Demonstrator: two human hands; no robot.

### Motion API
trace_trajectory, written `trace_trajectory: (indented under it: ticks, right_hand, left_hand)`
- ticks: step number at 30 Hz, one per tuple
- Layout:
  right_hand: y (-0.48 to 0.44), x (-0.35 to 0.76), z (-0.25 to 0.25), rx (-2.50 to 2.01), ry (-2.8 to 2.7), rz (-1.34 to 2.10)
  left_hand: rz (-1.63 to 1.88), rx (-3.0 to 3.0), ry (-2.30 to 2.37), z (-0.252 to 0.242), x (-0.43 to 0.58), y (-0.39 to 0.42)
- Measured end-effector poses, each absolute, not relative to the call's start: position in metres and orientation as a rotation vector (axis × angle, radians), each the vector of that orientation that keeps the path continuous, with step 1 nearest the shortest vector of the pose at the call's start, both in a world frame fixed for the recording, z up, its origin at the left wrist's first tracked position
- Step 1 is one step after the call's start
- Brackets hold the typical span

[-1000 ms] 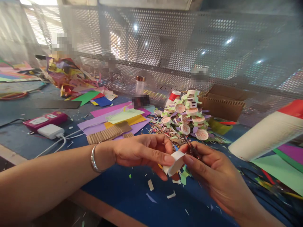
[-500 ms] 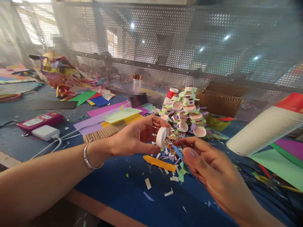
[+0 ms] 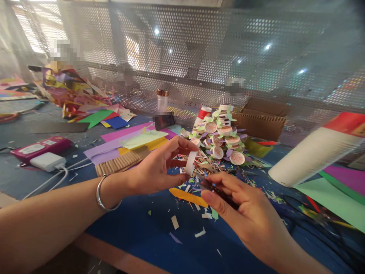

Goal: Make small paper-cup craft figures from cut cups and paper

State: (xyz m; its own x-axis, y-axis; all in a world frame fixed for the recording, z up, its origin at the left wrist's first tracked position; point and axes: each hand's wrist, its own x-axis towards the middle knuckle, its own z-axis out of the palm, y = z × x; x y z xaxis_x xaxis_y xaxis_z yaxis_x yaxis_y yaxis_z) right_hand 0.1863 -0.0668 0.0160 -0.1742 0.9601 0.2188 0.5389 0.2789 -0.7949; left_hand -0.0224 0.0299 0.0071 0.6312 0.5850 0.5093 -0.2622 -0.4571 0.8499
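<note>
My left hand, with a silver bangle at the wrist, pinches a short white paper ring, like a slice of a paper cup, between thumb and fingers. My right hand is closed around a slim dark metal tool. Its tip points at the ring's lower edge; whether they touch I cannot tell, and its kind is unclear. Below the hands lies an orange paper strip among small paper scraps. Beyond them, a pile of white cup bases carries green and purple paper pieces.
To the right leans a long stack of paper cups. A cardboard box stands behind the pile. On the left are coloured paper sheets, corrugated card, and a purple power strip with white cables. A perforated metal screen closes the back.
The ring has turned to show its side more edge-on. My right hand has shifted left and slightly down, and the dark tool now shows more clearly. A blue piece near it is no longer visible.
</note>
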Motion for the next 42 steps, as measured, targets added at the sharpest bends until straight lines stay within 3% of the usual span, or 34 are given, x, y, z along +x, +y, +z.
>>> trace_trajectory:
  ticks: [42]
  right_hand:
    - [-0.062,0.193,0.017,-1.395,-1.924,0.692]
  left_hand:
    - [1.043,2.055,0.454,0.008,-0.023,0.025]
